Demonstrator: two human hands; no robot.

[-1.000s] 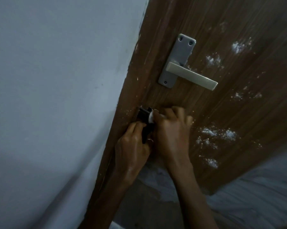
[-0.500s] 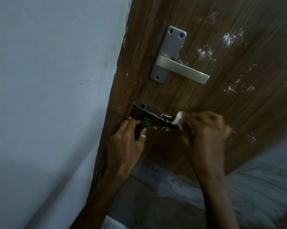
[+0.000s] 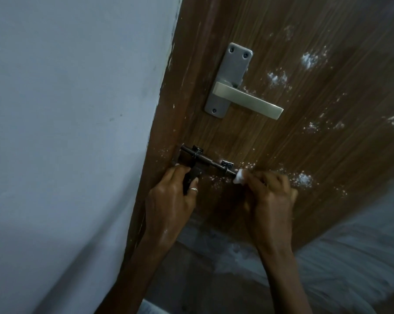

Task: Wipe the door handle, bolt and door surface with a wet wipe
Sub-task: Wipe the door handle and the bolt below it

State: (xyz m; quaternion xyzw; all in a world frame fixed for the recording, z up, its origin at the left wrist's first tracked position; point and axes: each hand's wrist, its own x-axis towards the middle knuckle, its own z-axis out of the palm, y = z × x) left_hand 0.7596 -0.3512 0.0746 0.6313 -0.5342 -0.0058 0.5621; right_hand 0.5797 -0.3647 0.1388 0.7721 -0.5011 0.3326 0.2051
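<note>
A brown wooden door point(image 3: 304, 30) carries a silver lever handle point(image 3: 245, 99) and, below it, a dark sliding bolt point(image 3: 208, 160). White powdery specks dot the wood. My left hand point(image 3: 171, 200), with a ring on one finger, grips the bolt's dark knob near the door's left edge. My right hand point(image 3: 269, 196) pinches a small white wet wipe point(image 3: 238, 177), and the wipe presses against the right end of the bolt rod.
A pale painted wall point(image 3: 66, 132) fills the left side, meeting the door's edge. Below the door lies a grey, worn floor point(image 3: 350, 257). A white speck patch point(image 3: 302, 179) sits on the wood just right of my right hand.
My right hand slid the wipe rightward along the bolt, from its left part beside my left hand to its right end. The bolt rod became visible. My left hand stayed on the knob.
</note>
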